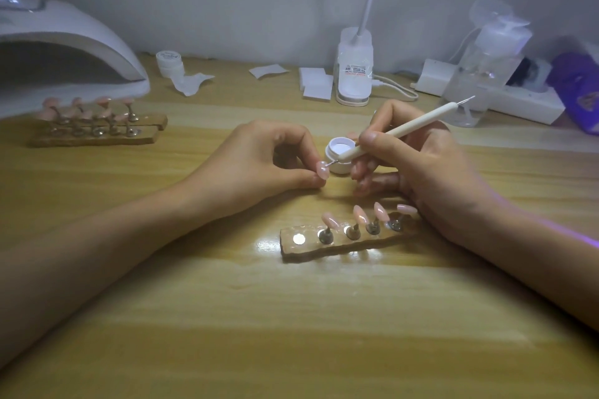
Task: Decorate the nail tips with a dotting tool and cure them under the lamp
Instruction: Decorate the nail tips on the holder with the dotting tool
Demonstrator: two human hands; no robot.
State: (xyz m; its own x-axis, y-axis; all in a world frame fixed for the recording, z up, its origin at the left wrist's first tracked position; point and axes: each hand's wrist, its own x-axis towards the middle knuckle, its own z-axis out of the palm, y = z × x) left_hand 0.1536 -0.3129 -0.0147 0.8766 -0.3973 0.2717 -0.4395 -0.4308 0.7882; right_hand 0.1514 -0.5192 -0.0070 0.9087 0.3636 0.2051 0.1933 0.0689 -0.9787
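Pink nail tip (pixel 322 169) is pinched between thumb and forefinger of the left hand (pixel 259 162), the other fingers curled in, low over the wooden table (pixel 291 317). The right hand (pixel 421 168) grips a white dotting tool (pixel 398 132) like a pen, its lower metal point touching the held tip. Just behind them stands a small open white jar (pixel 340 152). Nearer the person lies a wooden holder strip (pixel 311 251) bearing four more pink tips (pixel 360 214) on metal stands. The white curing lamp (pixel 74 42) stands far left, two more loaded strips (pixel 97 136) just before it
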